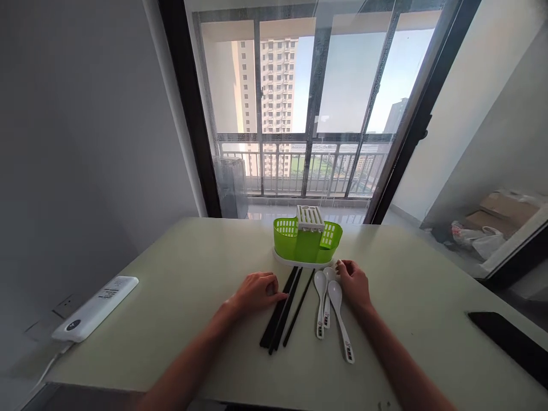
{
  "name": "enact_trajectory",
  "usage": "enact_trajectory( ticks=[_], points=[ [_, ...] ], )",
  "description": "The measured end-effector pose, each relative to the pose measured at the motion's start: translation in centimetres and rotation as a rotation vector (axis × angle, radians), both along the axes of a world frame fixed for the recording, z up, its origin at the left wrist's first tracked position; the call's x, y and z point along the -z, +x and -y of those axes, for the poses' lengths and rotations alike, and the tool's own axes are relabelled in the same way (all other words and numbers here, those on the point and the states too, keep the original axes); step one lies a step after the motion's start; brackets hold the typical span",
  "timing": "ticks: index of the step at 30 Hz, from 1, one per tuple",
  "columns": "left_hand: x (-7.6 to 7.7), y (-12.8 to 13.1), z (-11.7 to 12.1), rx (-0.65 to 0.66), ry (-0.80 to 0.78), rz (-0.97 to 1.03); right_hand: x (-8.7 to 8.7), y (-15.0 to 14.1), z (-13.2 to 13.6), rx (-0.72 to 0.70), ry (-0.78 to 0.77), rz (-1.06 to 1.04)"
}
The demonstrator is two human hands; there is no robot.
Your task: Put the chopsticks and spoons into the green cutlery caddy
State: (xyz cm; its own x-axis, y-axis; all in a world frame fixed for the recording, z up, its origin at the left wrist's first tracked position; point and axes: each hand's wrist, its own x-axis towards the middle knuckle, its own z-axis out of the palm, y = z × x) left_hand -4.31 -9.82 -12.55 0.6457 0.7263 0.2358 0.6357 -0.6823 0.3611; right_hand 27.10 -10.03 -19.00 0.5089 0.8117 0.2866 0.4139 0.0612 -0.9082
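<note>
Evidently, you had both forearms stretched forward over the tabletop (205, 251), your hands low and turned inward. Your left hand (257, 290) lay palm down, one digit reaching onto the black chopsticks (279, 311); whether its fingers gripped any, I couldn't tell. Your right hand (355, 281) was bent beside the bowls of three white spoons (335, 292), its fingers curled narrowly together, though I couldn't tell whether they held anything. The spoons lay between the chopsticks and your right hand. Just beyond them, a green basket (307, 246) with a white slotted top (310, 218) blocked the way forward. A white device (100, 303) lay well left, a black object (509, 342) far right.
</note>
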Motion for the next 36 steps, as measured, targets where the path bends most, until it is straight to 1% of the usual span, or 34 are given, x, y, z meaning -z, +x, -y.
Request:
enact_trajectory(
  ticks=[7,15,21,24,27,31,36],
  points=[
    [0.1,-0.1,-0.3,-0.001,-0.021,-0.005,0.0,0.1,0.1,-0.001,0.007,0.011],
    [-0.8,-0.7,-0.6,0.027,-0.079,-0.025,-0.1,0.1,0.3,-0.006,-0.009,0.023],
    [-2.3,-1.3,-0.4,-0.082,-0.078,-0.131,0.0,0.1,0.2,-0.021,-0.007,0.024],
    [-3.0,-1.8,-0.5,-0.127,-0.041,-0.216,0.0,0.1,0.2,-0.026,-0.003,0.028],
    [-3.4,-2.2,-0.6,-0.147,0.010,-0.270,0.0,0.1,0.2,-0.019,-0.003,0.031],
    [-3.2,-2.2,-0.8,-0.155,0.076,-0.289,-0.2,0.1,0.4,-0.008,-0.009,0.033],
    [-2.1,-1.7,-1.2,-0.163,0.126,-0.334,-0.4,-0.1,0.5,-0.002,-0.018,0.036]
  ],
)
